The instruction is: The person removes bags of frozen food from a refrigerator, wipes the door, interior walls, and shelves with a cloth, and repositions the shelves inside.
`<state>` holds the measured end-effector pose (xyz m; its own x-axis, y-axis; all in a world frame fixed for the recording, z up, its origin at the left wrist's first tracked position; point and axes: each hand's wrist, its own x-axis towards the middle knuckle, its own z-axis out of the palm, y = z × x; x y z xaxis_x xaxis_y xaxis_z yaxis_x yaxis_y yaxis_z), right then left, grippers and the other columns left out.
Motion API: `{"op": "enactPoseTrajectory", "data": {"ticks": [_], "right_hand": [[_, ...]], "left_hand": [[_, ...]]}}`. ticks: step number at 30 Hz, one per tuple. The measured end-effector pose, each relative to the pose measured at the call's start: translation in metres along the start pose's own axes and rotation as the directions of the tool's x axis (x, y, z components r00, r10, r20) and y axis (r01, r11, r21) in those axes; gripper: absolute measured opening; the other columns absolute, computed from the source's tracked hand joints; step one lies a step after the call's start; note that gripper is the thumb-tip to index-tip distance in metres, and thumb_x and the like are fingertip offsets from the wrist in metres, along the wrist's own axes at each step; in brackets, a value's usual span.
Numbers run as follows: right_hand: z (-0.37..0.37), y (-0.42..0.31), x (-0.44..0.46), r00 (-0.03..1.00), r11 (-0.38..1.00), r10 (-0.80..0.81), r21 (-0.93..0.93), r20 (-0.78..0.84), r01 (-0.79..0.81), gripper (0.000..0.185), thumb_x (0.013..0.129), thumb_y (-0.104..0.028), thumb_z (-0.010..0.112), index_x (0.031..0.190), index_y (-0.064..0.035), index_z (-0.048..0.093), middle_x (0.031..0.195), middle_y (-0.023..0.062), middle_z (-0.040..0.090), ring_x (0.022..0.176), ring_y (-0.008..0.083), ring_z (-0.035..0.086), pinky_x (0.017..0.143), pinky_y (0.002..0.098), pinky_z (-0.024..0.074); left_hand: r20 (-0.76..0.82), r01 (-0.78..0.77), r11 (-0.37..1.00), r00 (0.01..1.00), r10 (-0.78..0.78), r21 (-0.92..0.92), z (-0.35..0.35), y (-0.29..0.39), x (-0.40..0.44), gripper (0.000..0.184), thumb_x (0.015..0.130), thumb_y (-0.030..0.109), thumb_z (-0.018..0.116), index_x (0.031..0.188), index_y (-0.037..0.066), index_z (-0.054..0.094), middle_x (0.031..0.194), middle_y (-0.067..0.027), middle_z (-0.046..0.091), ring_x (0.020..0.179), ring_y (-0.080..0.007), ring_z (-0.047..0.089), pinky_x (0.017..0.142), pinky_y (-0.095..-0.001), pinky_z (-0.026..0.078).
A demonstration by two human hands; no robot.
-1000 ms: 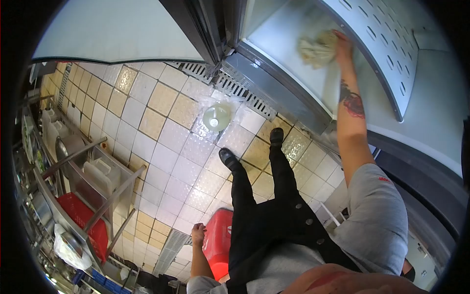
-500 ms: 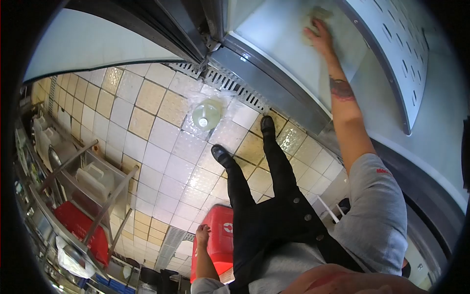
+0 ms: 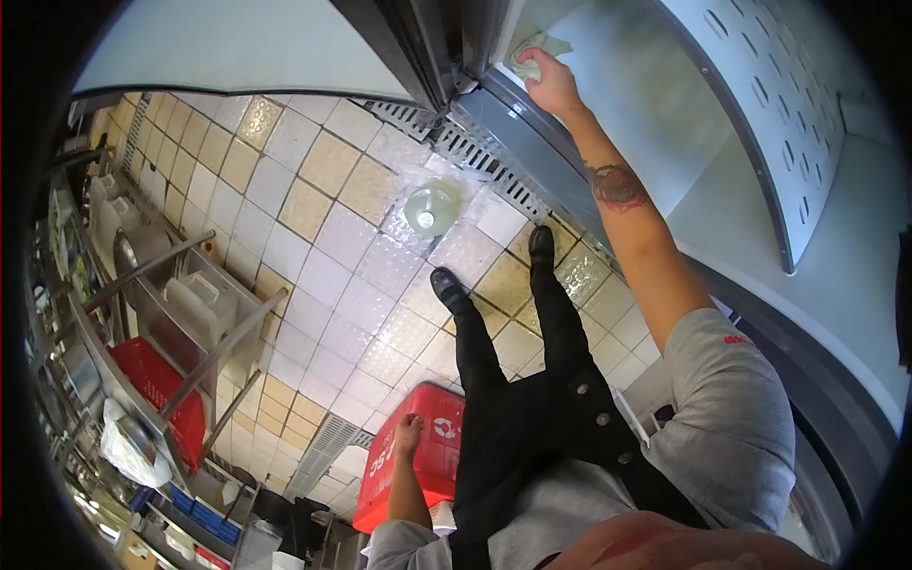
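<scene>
Inside a white-lined cabinet, my right hand presses a pale, crumpled cloth against the floor of the compartment, at its front left corner. A perforated panel stands to the right of my forearm. My left hand hangs low above a red bin with white markings, its fingers curled; whether it holds anything is too small to make out.
A greenish round container stands on wet floor tiles beside a drain grate. On the left a metal rack holds plastic jugs and a red basket. A white door is at the upper left.
My right hand has moved left with the cloth, from deeper in the cabinet to its front left corner. The camera view has shifted a little, and my left hand now appears over the bin.
</scene>
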<state>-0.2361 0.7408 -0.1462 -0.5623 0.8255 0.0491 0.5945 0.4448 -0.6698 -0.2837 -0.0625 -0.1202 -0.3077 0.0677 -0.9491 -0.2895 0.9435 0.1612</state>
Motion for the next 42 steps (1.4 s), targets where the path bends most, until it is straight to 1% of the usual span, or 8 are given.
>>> {"op": "enactPoseTrajectory", "data": {"ticks": [5, 10, 15, 17, 26, 32, 36, 42], "right_hand": [[-0.021, -0.002, 0.016, 0.882, 0.541, 0.149, 0.710, 0.447, -0.451, 0.042, 0.072, 0.002, 0.049, 0.111, -0.0065, 0.062, 0.106, 0.0126, 0.063, 0.091, 0.0222, 0.063, 0.078, 0.0315, 0.0527], [-0.066, 0.002, -0.031, 0.927, 0.030, 0.326, 0.978, 0.184, -0.205, 0.046, 0.075, 0.004, 0.047, 0.120, -0.0006, 0.058, 0.112, 0.0138, 0.061, 0.095, 0.0230, 0.063, 0.080, 0.0327, 0.0532], [-0.120, 0.016, -0.099, 0.827, 0.571, 0.498, 0.620, 0.260, -0.538, 0.048, 0.080, -0.004, 0.055, 0.127, -0.0121, 0.056, 0.121, 0.0123, 0.058, 0.105, 0.0256, 0.059, 0.087, 0.0358, 0.0500], [-0.078, 0.040, -0.126, 0.974, 0.968, 0.222, 0.131, -0.042, -0.215, 0.048, 0.081, -0.007, 0.059, 0.128, -0.0167, 0.056, 0.125, 0.0111, 0.055, 0.110, 0.0274, 0.055, 0.092, 0.0367, 0.0466], [-0.014, -0.009, -0.051, 0.998, 0.998, -0.057, 0.031, -0.028, 0.058, 0.041, 0.079, -0.010, 0.061, 0.120, -0.0172, 0.060, 0.119, 0.0090, 0.057, 0.110, 0.0317, 0.053, 0.094, 0.0392, 0.0452], [-0.043, 0.009, -0.096, 0.996, 0.990, 0.002, -0.138, -0.086, -0.014, 0.024, 0.075, -0.012, 0.061, 0.098, -0.0172, 0.066, 0.104, 0.0067, 0.061, 0.098, 0.0321, 0.057, 0.083, 0.0449, 0.0481], [-0.078, 0.036, -0.200, 0.915, 0.893, 0.329, -0.239, -0.233, -0.382, 0.029, 0.074, -0.011, 0.060, 0.101, -0.0192, 0.065, 0.106, 0.0061, 0.059, 0.100, 0.0324, 0.055, 0.081, 0.0500, 0.0466], [-0.081, 0.044, -0.232, 0.785, 0.806, 0.359, -0.257, -0.504, -0.534, 0.044, 0.072, -0.011, 0.061, 0.116, -0.0148, 0.057, 0.115, 0.0162, 0.052, 0.099, 0.0385, 0.054, 0.082, 0.0507, 0.0460]], "left_hand": [[-0.043, -0.018, 0.992, 0.999, 0.013, -0.124, -0.005, 0.019, -0.015, 0.030, 0.091, 0.024, 0.053, 0.111, 0.002, 0.056, 0.093, -0.0085, 0.065, 0.075, -0.0171, 0.063, 0.060, -0.0293, 0.047], [-0.114, 0.027, 0.993, 0.993, -0.040, -0.118, -0.022, 0.011, -0.022, 0.025, 0.090, 0.017, 0.055, 0.104, -0.004, 0.059, 0.090, -0.0108, 0.065, 0.080, -0.0164, 0.062, 0.067, -0.0287, 0.050], [-0.062, -0.214, 0.867, 0.961, 0.269, 0.450, -0.023, 0.060, 0.004, 0.027, 0.085, 0.019, 0.058, 0.101, -0.003, 0.060, 0.095, -0.0199, 0.064, 0.084, -0.0317, 0.063, 0.073, -0.0396, 0.050], [0.026, -0.434, 0.673, 0.850, 0.525, 0.600, -0.006, 0.099, 0.045, 0.030, 0.082, 0.020, 0.059, 0.102, -0.002, 0.061, 0.103, -0.0260, 0.061, 0.096, -0.0433, 0.057, 0.084, -0.0473, 0.047], [0.238, -0.863, -0.203, -0.100, 0.966, 0.463, 0.144, 0.630, 0.032, 0.034, 0.078, 0.005, 0.055, 0.110, -0.001, 0.051, 0.110, -0.0217, 0.054, 0.102, -0.0404, 0.053, 0.087, -0.0454, 0.045], [0.381, -0.437, -0.229, 0.299, 0.875, 0.870, 0.204, 0.723, 0.070, 0.029, 0.090, 0.017, 0.044, 0.116, 0.007, 0.054, 0.120, -0.0115, 0.054, 0.116, -0.0253, 0.052, 0.091, -0.0396, 0.046], [0.409, -0.230, -0.374, 0.132, 0.903, 0.899, 0.207, 0.716, 0.089, 0.029, 0.091, 0.017, 0.044, 0.116, 0.007, 0.055, 0.120, -0.0124, 0.055, 0.114, -0.0257, 0.054, 0.092, -0.0409, 0.045], [0.390, -0.168, -0.353, 0.322, 0.863, 0.920, 0.217, 0.734, 0.061, 0.027, 0.089, 0.019, 0.049, 0.107, 0.010, 0.065, 0.108, -0.0093, 0.062, 0.106, -0.0257, 0.058, 0.086, -0.0441, 0.042]]}}
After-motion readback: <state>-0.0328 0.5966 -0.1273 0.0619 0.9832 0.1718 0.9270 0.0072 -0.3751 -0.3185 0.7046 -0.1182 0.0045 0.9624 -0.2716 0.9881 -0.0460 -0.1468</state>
